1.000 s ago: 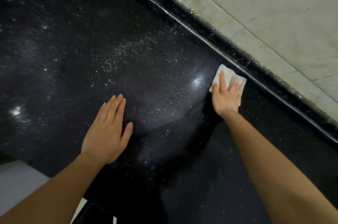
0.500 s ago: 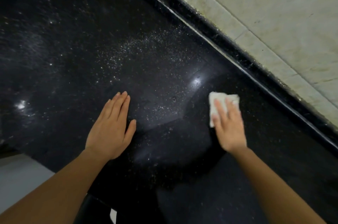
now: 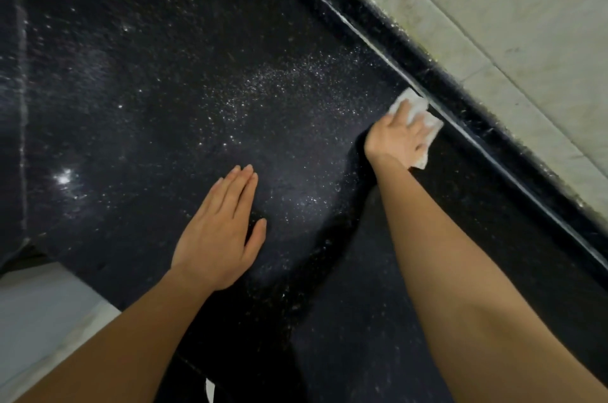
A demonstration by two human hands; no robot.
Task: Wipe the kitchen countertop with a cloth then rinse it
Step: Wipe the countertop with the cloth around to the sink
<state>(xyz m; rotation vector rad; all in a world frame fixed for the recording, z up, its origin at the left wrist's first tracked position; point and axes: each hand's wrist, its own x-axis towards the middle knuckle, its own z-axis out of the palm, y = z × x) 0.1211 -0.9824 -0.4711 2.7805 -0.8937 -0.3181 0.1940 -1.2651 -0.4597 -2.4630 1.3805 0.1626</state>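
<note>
The black speckled countertop fills most of the view, with fine white specks scattered over its middle. A small white cloth lies flat on it right beside the raised black back ledge. My right hand presses down on the cloth with straight fingers and covers most of it. My left hand rests flat on the counter, palm down, fingers together, nearer the front edge and to the left of the cloth.
The black back ledge runs diagonally from top centre to lower right, with a pale tiled wall behind it. A light grey seam crosses the counter at the left. Pale floor shows past the front edge at lower left.
My right hand has pushed the cloth away from me, back up against the ledge, after pulling it toward me half a second ago. My left hand has stayed planted on the counter.
</note>
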